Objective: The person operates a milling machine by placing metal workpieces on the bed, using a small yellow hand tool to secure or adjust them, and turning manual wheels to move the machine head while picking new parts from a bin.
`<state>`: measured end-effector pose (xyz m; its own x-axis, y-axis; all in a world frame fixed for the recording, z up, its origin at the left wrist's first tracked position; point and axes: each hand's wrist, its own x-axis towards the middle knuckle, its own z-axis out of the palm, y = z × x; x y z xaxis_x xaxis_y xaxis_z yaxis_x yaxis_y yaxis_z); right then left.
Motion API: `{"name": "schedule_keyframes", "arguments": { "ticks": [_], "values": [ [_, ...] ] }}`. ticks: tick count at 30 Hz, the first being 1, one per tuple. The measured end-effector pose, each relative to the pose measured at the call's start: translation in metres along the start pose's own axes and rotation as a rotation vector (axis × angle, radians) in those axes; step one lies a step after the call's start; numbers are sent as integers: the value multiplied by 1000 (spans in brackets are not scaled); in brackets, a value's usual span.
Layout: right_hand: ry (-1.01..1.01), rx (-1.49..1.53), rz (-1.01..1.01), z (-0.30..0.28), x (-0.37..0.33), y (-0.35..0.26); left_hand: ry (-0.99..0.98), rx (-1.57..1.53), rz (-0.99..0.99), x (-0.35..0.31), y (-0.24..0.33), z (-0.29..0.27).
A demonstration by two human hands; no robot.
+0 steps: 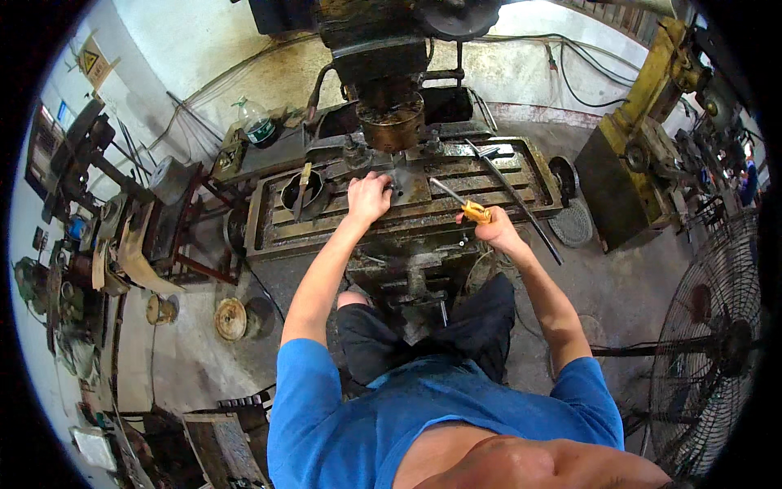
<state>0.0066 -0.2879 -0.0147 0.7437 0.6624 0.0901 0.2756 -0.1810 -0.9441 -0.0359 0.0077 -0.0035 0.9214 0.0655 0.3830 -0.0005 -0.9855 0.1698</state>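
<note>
My right hand (497,230) is wrapped round the yellow handle of a screwdriver (475,212). Its metal shaft points up and left, over the slotted table (285,218) of a milling machine. On that table, my left hand (369,197) rests with curled fingers at the left edge of a flat metal plate (414,186); what its fingertips grip, if anything, is hidden. Just above the plate hangs the machine's round cutter head (393,124). Left of my left hand stands a dark round pot (314,200) with a flat-handled brush or scraper (304,186) lying across it.
A long metal bar (521,208) slants over the table's front edge at the right. Farther right are a yellow machine column (631,163) and a large caged fan (709,342). A plastic bottle (259,126) stands at the back left. A round lid (231,318) lies on the floor.
</note>
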Motion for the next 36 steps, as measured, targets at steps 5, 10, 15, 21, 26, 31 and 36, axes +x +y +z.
{"name": "schedule_keyframes", "arguments": {
  "ticks": [5, 10, 15, 21, 26, 31, 36],
  "values": [
    [266, -516, 325, 14, -11, 28, 11, -78, -58, 17, 4, 13],
    [216, -559, 404, 14, -31, 17, 34, -100, -87, 38, 7, 27],
    [272, -395, 248, -11, -50, -4, 113, -167, -47, 45, 6, 43],
    [430, -406, -120, -98, -30, -111, 97, -136, -357, 48, 4, 39],
    [631, 17, -1090, -180, 3, -289, 41, -185, -334, 58, 4, 33],
    [707, 138, -982, -188, 1, -312, -5, -228, -407, 64, -10, 44],
    [433, 32, -1095, -175, -18, -256, 95, -324, -386, 63, -14, 58]
  ]
}}
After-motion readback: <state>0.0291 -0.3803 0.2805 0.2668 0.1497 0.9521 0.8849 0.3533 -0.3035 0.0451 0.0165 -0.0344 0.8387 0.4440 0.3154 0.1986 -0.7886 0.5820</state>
